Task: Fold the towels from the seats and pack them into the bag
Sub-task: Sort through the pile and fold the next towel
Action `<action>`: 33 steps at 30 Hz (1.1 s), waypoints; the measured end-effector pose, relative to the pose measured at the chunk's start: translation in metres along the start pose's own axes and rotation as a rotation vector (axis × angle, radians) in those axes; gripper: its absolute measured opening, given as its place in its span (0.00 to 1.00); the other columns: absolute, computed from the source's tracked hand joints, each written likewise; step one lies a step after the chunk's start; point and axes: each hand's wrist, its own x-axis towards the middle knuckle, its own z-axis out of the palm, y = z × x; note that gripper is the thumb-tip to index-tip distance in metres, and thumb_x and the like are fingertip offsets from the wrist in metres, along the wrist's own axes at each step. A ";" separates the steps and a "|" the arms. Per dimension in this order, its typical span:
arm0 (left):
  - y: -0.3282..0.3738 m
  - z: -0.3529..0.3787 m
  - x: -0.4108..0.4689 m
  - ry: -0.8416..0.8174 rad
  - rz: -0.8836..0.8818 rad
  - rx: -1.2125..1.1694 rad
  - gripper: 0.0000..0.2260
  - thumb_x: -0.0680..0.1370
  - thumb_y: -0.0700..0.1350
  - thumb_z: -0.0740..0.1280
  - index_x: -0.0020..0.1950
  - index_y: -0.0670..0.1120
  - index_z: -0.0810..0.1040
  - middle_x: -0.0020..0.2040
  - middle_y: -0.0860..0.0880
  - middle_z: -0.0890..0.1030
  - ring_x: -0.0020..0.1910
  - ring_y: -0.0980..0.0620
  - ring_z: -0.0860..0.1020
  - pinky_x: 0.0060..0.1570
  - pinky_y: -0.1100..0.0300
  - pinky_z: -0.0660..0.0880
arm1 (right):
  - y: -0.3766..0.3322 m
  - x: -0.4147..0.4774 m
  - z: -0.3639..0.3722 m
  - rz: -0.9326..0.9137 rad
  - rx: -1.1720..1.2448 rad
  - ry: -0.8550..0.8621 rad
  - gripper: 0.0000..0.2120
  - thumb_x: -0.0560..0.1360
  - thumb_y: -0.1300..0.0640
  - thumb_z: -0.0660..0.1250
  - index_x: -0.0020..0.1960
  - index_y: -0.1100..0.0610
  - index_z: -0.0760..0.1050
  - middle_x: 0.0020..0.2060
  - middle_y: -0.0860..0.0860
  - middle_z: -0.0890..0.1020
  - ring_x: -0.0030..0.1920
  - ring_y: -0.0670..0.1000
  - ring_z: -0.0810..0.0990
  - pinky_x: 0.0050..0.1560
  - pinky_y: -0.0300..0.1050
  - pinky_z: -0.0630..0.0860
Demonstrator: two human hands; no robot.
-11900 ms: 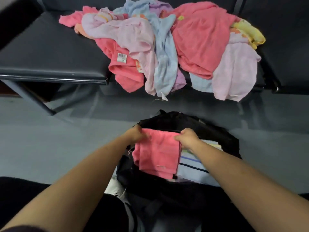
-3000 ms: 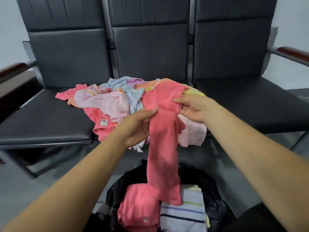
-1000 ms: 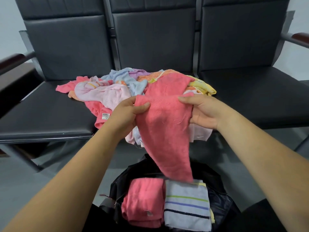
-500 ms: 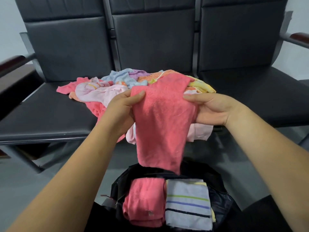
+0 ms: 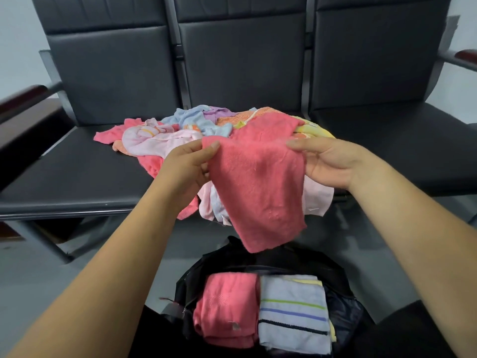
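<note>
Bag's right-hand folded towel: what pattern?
The striped towel is pale blue with green, blue and black stripes across it; head view shows it best.

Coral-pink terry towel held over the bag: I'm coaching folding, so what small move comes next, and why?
Probably bring the two held corners together, halving it. The left hand and right hand hold the coral-pink terry towel by its top edge, and it hangs unfolded above the black fabric bag.

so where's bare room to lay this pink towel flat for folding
The left seat is bare between its armrest and the pile; the right seat is bare from the pile to the far armrest. The pile crowds the middle. In the bag, the folded pink towel and striped towel fill the opening, leaving only a dark strip at right.
</note>
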 end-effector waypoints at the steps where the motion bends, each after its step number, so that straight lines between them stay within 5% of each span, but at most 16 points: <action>1: 0.000 -0.001 0.000 -0.022 0.022 0.007 0.07 0.82 0.38 0.66 0.55 0.42 0.83 0.45 0.49 0.85 0.45 0.53 0.83 0.46 0.61 0.80 | 0.000 -0.001 0.000 0.009 -0.065 0.002 0.19 0.77 0.68 0.68 0.67 0.60 0.77 0.62 0.57 0.83 0.62 0.54 0.83 0.62 0.46 0.79; 4: 0.000 -0.005 0.001 0.015 0.105 0.184 0.06 0.81 0.40 0.68 0.55 0.40 0.82 0.45 0.49 0.85 0.50 0.52 0.83 0.56 0.52 0.80 | 0.000 -0.001 -0.003 -0.010 -0.185 0.164 0.15 0.76 0.69 0.70 0.62 0.64 0.79 0.56 0.57 0.85 0.59 0.56 0.84 0.60 0.50 0.82; 7: 0.001 -0.006 -0.001 0.074 0.202 0.406 0.29 0.72 0.57 0.75 0.53 0.31 0.77 0.43 0.45 0.77 0.45 0.48 0.75 0.59 0.34 0.77 | -0.001 -0.001 -0.004 -0.056 -0.329 0.247 0.03 0.77 0.62 0.73 0.48 0.55 0.81 0.50 0.51 0.87 0.49 0.54 0.85 0.60 0.59 0.81; 8: 0.002 -0.005 -0.002 0.090 0.223 0.404 0.29 0.72 0.57 0.75 0.52 0.31 0.77 0.42 0.44 0.76 0.44 0.48 0.74 0.58 0.33 0.76 | -0.001 -0.001 -0.003 -0.085 -0.367 0.261 0.02 0.77 0.60 0.73 0.47 0.55 0.81 0.51 0.51 0.87 0.48 0.53 0.85 0.60 0.60 0.81; 13: 0.010 0.000 -0.009 0.218 0.268 0.278 0.04 0.80 0.44 0.71 0.49 0.47 0.85 0.45 0.46 0.85 0.46 0.53 0.82 0.55 0.53 0.82 | -0.005 -0.006 0.007 -0.215 -0.205 0.074 0.14 0.75 0.64 0.71 0.61 0.58 0.79 0.52 0.54 0.87 0.53 0.51 0.86 0.57 0.48 0.81; 16: 0.009 -0.007 -0.004 0.232 0.249 0.214 0.04 0.81 0.43 0.70 0.51 0.50 0.85 0.48 0.50 0.87 0.53 0.52 0.84 0.55 0.57 0.82 | -0.004 -0.005 0.007 -0.225 -0.270 0.038 0.19 0.74 0.69 0.71 0.63 0.58 0.78 0.54 0.56 0.86 0.58 0.54 0.85 0.59 0.46 0.81; 21: 0.007 -0.010 -0.006 0.066 0.246 0.213 0.11 0.81 0.33 0.66 0.61 0.42 0.81 0.54 0.47 0.86 0.57 0.51 0.84 0.56 0.62 0.79 | -0.004 0.001 0.000 -0.271 -0.344 0.291 0.08 0.74 0.66 0.74 0.52 0.60 0.83 0.49 0.56 0.87 0.53 0.55 0.86 0.60 0.52 0.82; 29: 0.008 -0.004 -0.007 0.247 0.336 0.320 0.03 0.78 0.43 0.73 0.45 0.45 0.85 0.38 0.55 0.83 0.41 0.61 0.79 0.49 0.66 0.76 | -0.001 0.002 0.004 -0.290 -0.283 0.365 0.05 0.76 0.65 0.72 0.51 0.61 0.85 0.50 0.57 0.87 0.54 0.56 0.86 0.61 0.55 0.81; 33: 0.009 -0.001 -0.006 0.257 0.368 0.256 0.03 0.78 0.45 0.73 0.47 0.53 0.85 0.45 0.58 0.85 0.52 0.58 0.82 0.58 0.61 0.75 | -0.004 -0.002 0.005 -0.364 -0.376 0.392 0.04 0.76 0.61 0.73 0.50 0.56 0.86 0.49 0.54 0.88 0.56 0.55 0.85 0.63 0.52 0.79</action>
